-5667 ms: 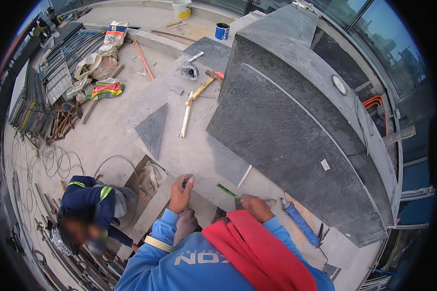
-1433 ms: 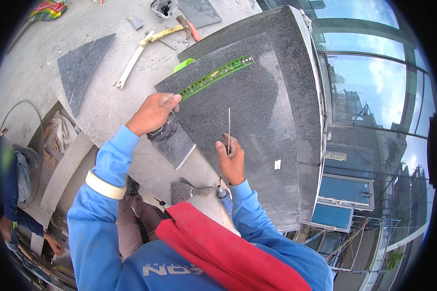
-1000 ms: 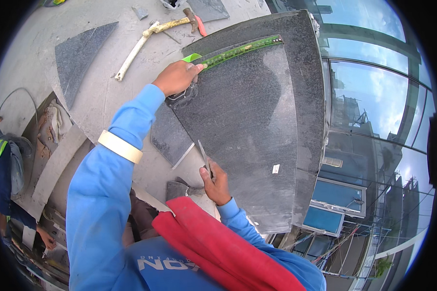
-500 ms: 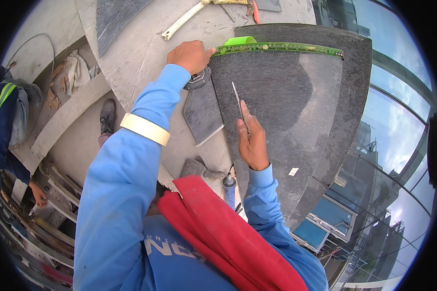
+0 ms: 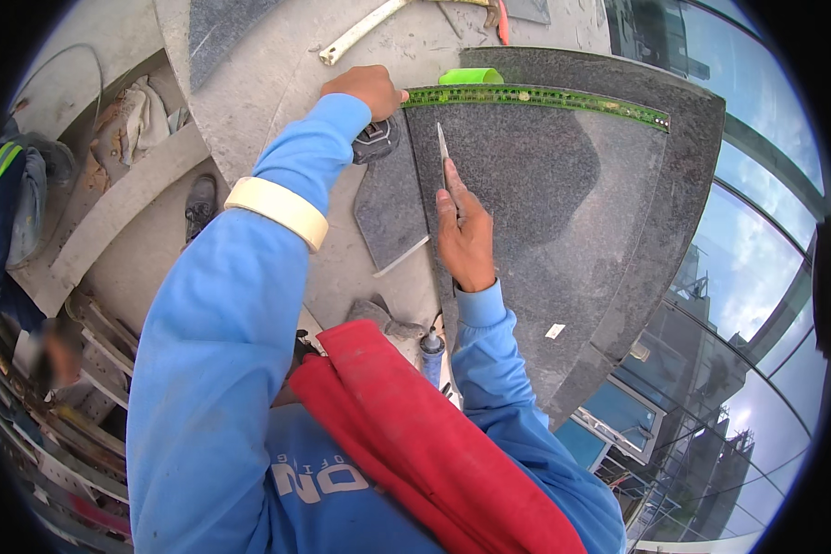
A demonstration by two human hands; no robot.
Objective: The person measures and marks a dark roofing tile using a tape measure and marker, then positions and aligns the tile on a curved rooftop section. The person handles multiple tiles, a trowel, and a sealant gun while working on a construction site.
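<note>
My left hand (image 5: 369, 88) grips a green measuring tape strip (image 5: 526, 95) stretched across the upper part of a dark stone slab (image 5: 512, 203); a black object (image 5: 374, 143), perhaps the tape's case, is just below that hand. A bright lime-green curved piece (image 5: 468, 76) shows behind the strip. My right hand (image 5: 464, 226) holds a thin, pointed grey tool (image 5: 443, 143) over the slab's left side, tip toward the tape. A smaller grey stone piece (image 5: 388, 217) lies left of the slab. A blue sealant tube (image 5: 432, 360) is below, beside my right forearm.
A white-handled hammer (image 5: 360, 32) and a triangular stone piece (image 5: 217, 37) lie on the pale surface beyond. A co-worker in dark clothing (image 5: 0, 222) is at the far left, near a recess with rubble (image 5: 134, 129) and stacked lengths (image 5: 65, 434). Glazed panels (image 5: 748, 258) line the right.
Both hands have moved from low near my body onto the slab, where the tape now spans it. Over the last half second the pointed tool has shifted slightly up toward the tape.
</note>
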